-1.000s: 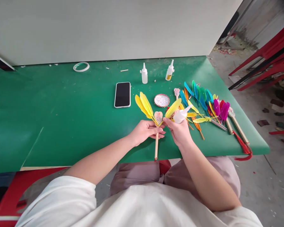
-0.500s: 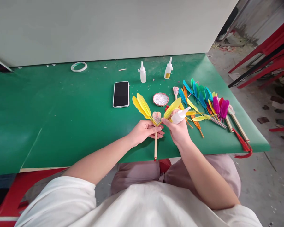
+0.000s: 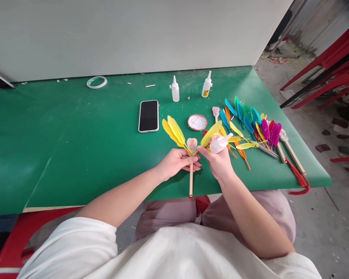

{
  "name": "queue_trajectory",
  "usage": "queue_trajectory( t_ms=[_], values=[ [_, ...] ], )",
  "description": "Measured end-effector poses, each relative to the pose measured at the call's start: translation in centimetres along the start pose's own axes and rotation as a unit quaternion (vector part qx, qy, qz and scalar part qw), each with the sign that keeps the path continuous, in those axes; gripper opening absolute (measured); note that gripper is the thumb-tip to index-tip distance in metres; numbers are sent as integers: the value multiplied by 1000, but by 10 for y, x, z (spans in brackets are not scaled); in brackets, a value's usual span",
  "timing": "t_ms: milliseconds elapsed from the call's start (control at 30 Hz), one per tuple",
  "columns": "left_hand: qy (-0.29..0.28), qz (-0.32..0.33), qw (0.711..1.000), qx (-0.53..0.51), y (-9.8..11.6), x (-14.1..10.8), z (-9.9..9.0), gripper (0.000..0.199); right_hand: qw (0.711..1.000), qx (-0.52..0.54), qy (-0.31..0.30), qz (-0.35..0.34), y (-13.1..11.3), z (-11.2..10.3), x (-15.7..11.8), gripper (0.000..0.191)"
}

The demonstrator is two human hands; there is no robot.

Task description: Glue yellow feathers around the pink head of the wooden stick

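My left hand (image 3: pixel 178 161) is closed around the neck of a wooden stick (image 3: pixel 191 180) topped by a pale heart-shaped piece (image 3: pixel 192 145). Yellow feathers (image 3: pixel 174 131) fan out to the left of the heart. At its right side, my right hand (image 3: pixel 219 157) pinches another yellow feather (image 3: pixel 211 133) near its lower end, against the heart's edge. A white glue bottle (image 3: pixel 221 143) is also tucked in my right hand, its nozzle pointing up and right. The fingers' exact hold on the bottle is partly hidden.
Colourful feathers (image 3: pixel 246 116) and more heart-topped sticks (image 3: pixel 292 151) lie at the right. A small round dish (image 3: pixel 197 122) of white bits sits ahead. Beyond stand two glue bottles (image 3: pixel 175 91), with a phone (image 3: pixel 149 116) and a tape roll (image 3: pixel 97 82) farther left. The table (image 3: pixel 75 155) is green.
Both hands keep their hold on the stick, the feather and the glue bottle. The heart and the feathers have shifted only very slightly.
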State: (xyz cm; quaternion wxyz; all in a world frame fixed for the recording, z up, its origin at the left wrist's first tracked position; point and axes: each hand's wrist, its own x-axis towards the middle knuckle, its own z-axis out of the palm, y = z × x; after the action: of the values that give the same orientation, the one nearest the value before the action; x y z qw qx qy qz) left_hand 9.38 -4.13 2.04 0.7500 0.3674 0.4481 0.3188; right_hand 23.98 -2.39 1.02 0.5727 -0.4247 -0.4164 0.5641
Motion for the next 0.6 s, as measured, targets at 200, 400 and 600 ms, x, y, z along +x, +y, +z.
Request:
queue_trajectory(
  t_ms=[200, 400, 600],
  values=[
    [-2, -1, 1000, 1, -1, 0, -1, 33, 1000, -3, -6, -2, 0, 1, 0, 40],
    [0, -2, 1000, 2, -1, 0, -1, 32, 1000, -11, -7, -5, 0, 0, -1, 41],
    [2, -6, 1000, -4, 0, -1, -1, 32, 1000, -7, -12, -7, 0, 0, -1, 39]
  ],
)
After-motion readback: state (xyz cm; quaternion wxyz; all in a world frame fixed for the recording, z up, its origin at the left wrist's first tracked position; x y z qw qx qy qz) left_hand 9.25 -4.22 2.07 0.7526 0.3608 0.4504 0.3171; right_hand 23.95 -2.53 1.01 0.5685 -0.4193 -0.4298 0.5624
